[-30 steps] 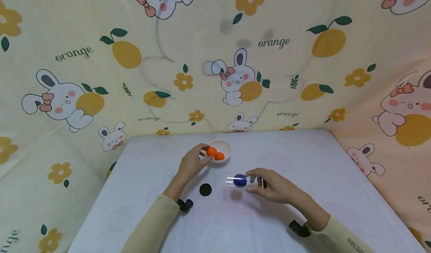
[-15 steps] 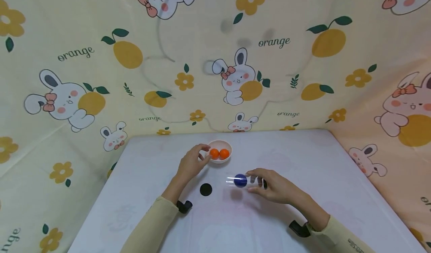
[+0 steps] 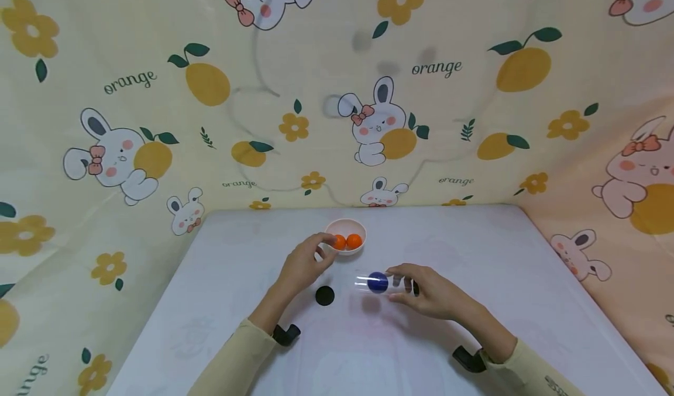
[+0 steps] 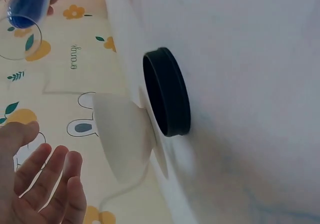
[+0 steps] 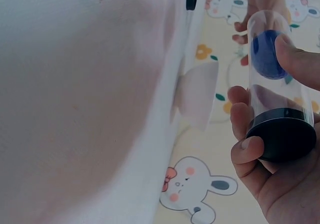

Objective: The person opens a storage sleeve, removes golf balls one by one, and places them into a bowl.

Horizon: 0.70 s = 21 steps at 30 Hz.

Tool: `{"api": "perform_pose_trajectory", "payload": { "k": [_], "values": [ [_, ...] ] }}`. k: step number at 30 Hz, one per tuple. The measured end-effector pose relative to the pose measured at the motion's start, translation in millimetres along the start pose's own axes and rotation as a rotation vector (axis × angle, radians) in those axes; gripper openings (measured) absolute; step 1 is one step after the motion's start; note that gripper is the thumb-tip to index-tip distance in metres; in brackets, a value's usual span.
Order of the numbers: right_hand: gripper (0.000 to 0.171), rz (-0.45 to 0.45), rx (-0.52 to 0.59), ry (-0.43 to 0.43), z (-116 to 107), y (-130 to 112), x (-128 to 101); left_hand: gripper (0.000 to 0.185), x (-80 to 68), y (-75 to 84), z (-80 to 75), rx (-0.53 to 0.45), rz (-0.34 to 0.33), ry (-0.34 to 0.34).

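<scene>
Nearest the person, two cream sleeves reach forward over the white desk [image 3: 474, 238], each wrist wearing a dark strap. The right hand [image 3: 429, 293] holds a clear tube [image 3: 381, 283] lying on its side just above the desk; the right wrist view shows its fingers [image 5: 245, 129] curled round the tube's lower part and the thumb pressed on the wall beside a blue ball [image 3: 377, 282] that sits inside. A black cap [image 5: 287, 134] closes the end of the tube that rests in the palm, while the other end points toward the left hand. Just to the left of the tube, a loose black lid [image 3: 325, 295] lies flat on the desk, apart from both hands. Beyond it the left hand [image 3: 305, 261] hovers by the near left rim of a small white bowl [image 3: 344, 228]; its fingers [image 4: 47, 176] are spread loosely and hold nothing, and I cannot tell whether the tips touch the rim. Two orange balls [image 3: 347, 241] lie side by side in the bowl. Behind the desk hangs a yellow cloth backdrop [image 3: 158, 92] printed with rabbits, oranges and flowers.
</scene>
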State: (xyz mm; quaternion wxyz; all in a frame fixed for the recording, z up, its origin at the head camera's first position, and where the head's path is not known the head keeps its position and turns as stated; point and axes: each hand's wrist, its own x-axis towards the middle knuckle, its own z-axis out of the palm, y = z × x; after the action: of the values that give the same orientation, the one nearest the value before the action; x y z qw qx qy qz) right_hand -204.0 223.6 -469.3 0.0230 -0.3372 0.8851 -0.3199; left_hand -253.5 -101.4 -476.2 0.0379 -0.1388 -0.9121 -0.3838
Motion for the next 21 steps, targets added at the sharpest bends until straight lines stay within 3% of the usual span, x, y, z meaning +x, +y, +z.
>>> {"api": "perform_pose_trajectory", "payload": {
  "k": [11,21],
  "values": [
    [0.049,-0.011,-0.005,0.004,-1,0,1,0.037,-17.1,6.4,-2.6,0.006,0.039,-0.058],
    [0.048,-0.006,-0.010,0.008,-2,-1,2,0.041,-24.3,1.6,-3.5,-0.149,0.117,-0.201]
  ]
}}
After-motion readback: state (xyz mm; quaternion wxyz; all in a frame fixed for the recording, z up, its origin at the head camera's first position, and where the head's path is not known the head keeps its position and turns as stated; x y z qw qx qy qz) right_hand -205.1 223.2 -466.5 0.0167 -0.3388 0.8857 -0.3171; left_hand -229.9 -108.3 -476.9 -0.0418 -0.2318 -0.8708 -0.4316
